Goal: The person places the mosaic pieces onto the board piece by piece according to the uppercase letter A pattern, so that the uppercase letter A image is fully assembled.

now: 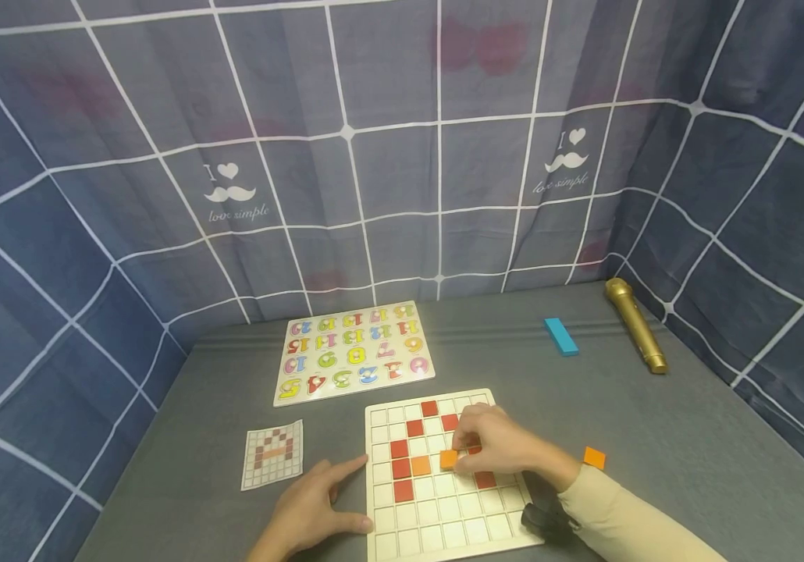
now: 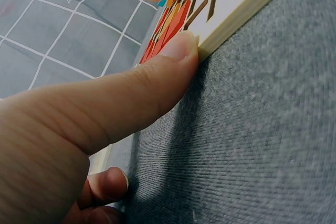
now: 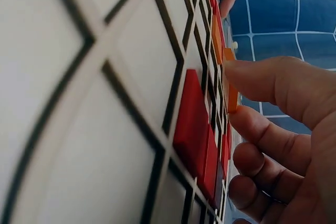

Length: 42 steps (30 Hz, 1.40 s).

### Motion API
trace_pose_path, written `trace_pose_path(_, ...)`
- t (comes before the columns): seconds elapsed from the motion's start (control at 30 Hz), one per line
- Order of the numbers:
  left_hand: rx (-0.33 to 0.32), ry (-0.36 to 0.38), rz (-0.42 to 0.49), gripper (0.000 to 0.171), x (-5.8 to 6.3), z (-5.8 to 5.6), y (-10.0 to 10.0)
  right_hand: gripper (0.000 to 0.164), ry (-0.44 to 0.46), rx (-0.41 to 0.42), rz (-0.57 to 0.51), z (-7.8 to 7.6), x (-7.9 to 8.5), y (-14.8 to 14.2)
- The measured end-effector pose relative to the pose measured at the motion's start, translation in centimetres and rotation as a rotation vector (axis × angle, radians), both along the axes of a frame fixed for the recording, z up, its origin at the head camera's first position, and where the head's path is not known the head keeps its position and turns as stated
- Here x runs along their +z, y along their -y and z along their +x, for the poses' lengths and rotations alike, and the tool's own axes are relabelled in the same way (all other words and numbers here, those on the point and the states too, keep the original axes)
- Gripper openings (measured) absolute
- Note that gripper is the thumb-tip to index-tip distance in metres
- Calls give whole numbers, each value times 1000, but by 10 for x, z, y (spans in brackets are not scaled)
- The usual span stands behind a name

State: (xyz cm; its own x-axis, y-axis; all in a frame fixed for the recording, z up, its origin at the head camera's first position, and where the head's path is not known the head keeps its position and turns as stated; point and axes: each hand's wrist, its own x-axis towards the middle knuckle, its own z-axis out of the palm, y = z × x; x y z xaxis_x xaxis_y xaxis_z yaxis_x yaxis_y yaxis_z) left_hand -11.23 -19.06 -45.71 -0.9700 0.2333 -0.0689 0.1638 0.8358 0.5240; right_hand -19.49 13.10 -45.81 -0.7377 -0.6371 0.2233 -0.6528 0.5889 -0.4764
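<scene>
A pale wooden grid board (image 1: 430,515) lies on the grey tabletop, with several red square tiles (image 1: 403,491) and one orange tile (image 1: 420,466) set in its cells. Over the board's middle, my right hand (image 1: 496,439) pinches another orange tile (image 3: 232,80) between thumb and index finger. That tile is tilted against the grid, beside the orange tile in place. My left hand (image 1: 318,499) rests at the board's left edge, its thumb (image 2: 173,59) and index fingertip touching the rim. Some tiles are hidden behind my right hand.
A small pattern card (image 1: 272,468) lies left of the board. Behind it sits a number puzzle board (image 1: 354,355). A loose orange tile (image 1: 594,457) is near my right sleeve. Farther back are a blue block (image 1: 560,336) and a gold microphone (image 1: 636,325). Checked cloth walls (image 1: 388,179) surround the table.
</scene>
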Motion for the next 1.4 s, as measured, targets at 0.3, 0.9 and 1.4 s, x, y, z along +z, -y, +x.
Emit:
trace_pose_path(0.3,-5,13,5,89,-1,0,0,19,29,24,37,2,3,7)
trace_pose_path(0.9,6,-5,8,89,-1,1,0,19,41,26,40,0,0,10)
trace_pose_path(1.4,1,8,5,89,-1,0,0,18,52,16,35,3,2,12)
